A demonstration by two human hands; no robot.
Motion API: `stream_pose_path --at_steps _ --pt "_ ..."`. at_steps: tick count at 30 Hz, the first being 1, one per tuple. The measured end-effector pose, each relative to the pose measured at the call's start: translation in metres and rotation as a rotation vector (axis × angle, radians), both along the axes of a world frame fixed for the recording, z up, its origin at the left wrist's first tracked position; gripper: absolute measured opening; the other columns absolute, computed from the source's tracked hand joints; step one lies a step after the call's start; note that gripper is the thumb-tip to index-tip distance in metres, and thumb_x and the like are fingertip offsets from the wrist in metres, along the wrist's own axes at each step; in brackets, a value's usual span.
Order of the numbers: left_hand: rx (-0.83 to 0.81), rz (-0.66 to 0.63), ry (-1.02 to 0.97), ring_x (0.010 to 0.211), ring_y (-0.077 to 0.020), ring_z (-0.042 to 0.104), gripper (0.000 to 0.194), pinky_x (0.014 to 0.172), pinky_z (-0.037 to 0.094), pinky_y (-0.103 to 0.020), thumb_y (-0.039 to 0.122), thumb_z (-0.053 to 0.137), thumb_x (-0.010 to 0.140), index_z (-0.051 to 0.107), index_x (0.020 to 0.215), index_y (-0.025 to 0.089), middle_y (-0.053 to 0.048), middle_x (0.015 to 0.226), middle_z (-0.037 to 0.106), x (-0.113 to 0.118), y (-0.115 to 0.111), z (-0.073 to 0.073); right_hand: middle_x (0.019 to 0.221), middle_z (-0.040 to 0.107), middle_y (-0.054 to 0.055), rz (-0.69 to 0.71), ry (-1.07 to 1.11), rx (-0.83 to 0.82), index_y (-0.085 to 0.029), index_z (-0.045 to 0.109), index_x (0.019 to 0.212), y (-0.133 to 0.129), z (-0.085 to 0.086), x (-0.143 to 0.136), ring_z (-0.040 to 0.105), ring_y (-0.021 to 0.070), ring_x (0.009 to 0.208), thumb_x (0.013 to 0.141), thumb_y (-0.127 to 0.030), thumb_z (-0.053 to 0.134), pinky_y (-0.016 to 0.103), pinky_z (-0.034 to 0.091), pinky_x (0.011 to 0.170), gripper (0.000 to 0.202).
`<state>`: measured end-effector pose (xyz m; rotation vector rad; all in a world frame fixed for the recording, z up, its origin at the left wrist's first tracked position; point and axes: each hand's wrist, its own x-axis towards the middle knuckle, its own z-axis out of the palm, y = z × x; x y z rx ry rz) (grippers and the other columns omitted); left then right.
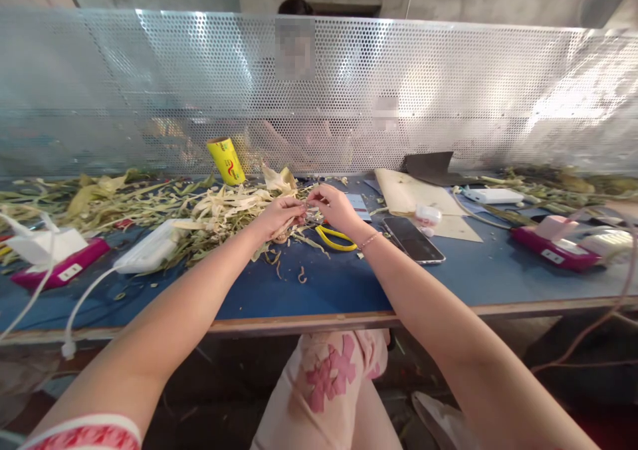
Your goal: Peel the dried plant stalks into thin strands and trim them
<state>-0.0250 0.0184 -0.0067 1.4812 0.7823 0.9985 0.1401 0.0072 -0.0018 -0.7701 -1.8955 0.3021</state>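
- Our left hand [283,217] closes narrowly around a pale strip [282,234], which shows just below its fingers, left of our right hand [333,204].
- We pinch our right fingertips together, next to the left ones; what lies between them is too small to tell.
- Dried leaves [214,205] lie left of our grip, over the blue table [319,294].
- We see a yellow loop [335,246] just nearer than the right hand, and a phone [413,239] farther right.
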Motion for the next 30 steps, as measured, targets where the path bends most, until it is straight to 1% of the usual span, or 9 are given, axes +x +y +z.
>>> stream_pose_path --at_steps 5,12,16,21,24,27,30 --pt "0.008 0.060 -0.001 0.051 -0.0073 0.052 0.026 0.059 0.045 -0.024 0.031 0.073 0.052 0.064 0.069 0.012 0.003 0.053 0.058 0.0015 -0.0021 0.0012 0.076 0.054 0.001 0.019 0.017 -0.010 -0.018 0.055 0.072 -0.0007 0.0010 0.0005 0.051 0.0130 0.075 0.074 -0.013 0.051 0.025 0.042 0.067 0.006" --pt "0.042 0.119 -0.037 0.055 -0.0081 0.054 0.028 0.061 0.046 -0.024 0.033 0.074 0.050 0.063 0.066 0.013 0.003 0.056 0.058 0.0037 -0.0042 0.0029 0.079 0.054 0.004 -0.004 0.012 0.062 -0.017 0.056 0.071 0.0003 0.0017 0.0038 0.051 0.0146 0.080 0.075 -0.015 0.052 0.028 0.043 0.072 0.006" --pt "0.057 0.118 -0.012 0.056 -0.0085 0.054 0.027 0.062 0.046 -0.024 0.033 0.073 0.051 0.064 0.068 0.014 0.002 0.058 0.059 0.0037 -0.0042 0.0025 0.077 0.056 0.004 -0.051 -0.017 0.018 -0.017 0.057 0.070 0.0007 0.0021 0.0040 0.051 0.0142 0.076 0.075 -0.013 0.052 0.027 0.043 0.068 0.008" --pt "0.095 0.123 0.039 0.057 -0.0088 0.055 0.024 0.063 0.046 -0.025 0.031 0.069 0.055 0.065 0.071 0.014 0.002 0.059 0.060 0.0034 -0.0026 -0.0005 0.076 0.060 0.003 -0.103 -0.037 -0.044 -0.017 0.062 0.073 0.0000 0.0028 0.0029 0.054 0.0137 0.075 0.074 -0.014 0.054 0.027 0.043 0.069 0.009" --pt "0.131 0.133 0.071 0.057 -0.0086 0.054 0.021 0.062 0.045 -0.024 0.029 0.066 0.056 0.065 0.071 0.014 0.002 0.059 0.060 0.0054 -0.0043 0.0003 0.077 0.064 0.003 -0.110 -0.062 -0.057 -0.017 0.065 0.075 -0.0014 0.0035 0.0014 0.056 0.0134 0.074 0.075 -0.015 0.054 0.027 0.044 0.070 0.011" --pt "0.140 0.152 0.080 0.057 -0.0082 0.054 0.017 0.062 0.045 -0.024 0.027 0.064 0.057 0.064 0.067 0.014 0.003 0.058 0.058 0.0074 -0.0057 0.0015 0.079 0.067 0.004 -0.113 -0.091 -0.064 -0.018 0.068 0.077 -0.0038 0.0047 -0.0001 0.058 0.0134 0.073 0.074 -0.014 0.052 0.027 0.045 0.072 0.016" --pt "0.142 0.175 0.080 0.058 -0.0084 0.053 0.017 0.065 0.046 -0.025 0.029 0.064 0.058 0.063 0.066 0.014 0.003 0.059 0.057 0.0073 -0.0043 0.0006 0.082 0.069 0.003 -0.108 -0.085 -0.114 -0.019 0.070 0.079 -0.0071 0.0070 -0.0007 0.061 0.0145 0.077 0.072 -0.008 0.047 0.028 0.046 0.074 0.026"
